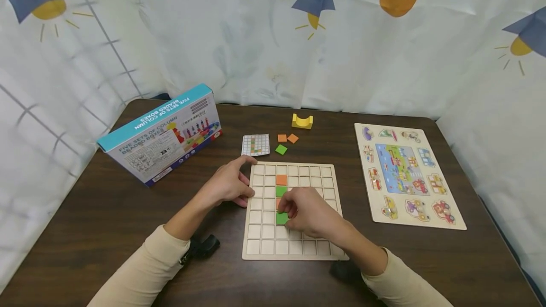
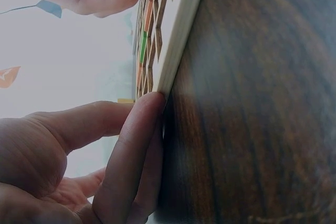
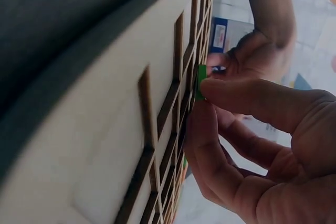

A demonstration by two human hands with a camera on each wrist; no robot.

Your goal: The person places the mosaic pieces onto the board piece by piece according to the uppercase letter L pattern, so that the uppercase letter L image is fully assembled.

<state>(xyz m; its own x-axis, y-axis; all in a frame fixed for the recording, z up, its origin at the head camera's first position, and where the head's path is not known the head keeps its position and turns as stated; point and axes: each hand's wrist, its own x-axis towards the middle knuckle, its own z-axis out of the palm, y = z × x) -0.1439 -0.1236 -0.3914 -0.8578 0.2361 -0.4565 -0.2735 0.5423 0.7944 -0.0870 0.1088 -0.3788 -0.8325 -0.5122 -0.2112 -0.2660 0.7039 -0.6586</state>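
Head view: right fingers (image 1: pixel 291 197) pinch green square tile (image 1: pixel 281 219); unclenched left fingers (image 1: pixel 245 160) touch wooden gridboard (image 1: pixel 268 247), teal-white "BEADED BOXES" cardboard box (image 1: pixel 164 143) beyond.

Head view: bright, soft, even light, its direction hard to tell; mostly sharp, with a wide-angle stretch towards the sides
Curtain (image 1: pixel 264 51): pale and well lit in the head view, washed out nearly to white in the left wrist view
Table (image 1: pixel 106 231): dark, with a faint dull sheen; a hazy bluish glare in the left wrist view
Box (image 1: pixel 166 141): large lettering legible, fine print too small to read
Card (image 1: pixel 256 145): pale, its grid small and soft
Board (image 1: pixel 256 231): evenly lit from above; dim in the right wrist view, its near part blurred
Left hand (image 1: pixel 232 184): greyish and hazy in its own wrist view
Right hand (image 1: pixel 309 212): fairly clear in its wrist view, the inner fingers shaded
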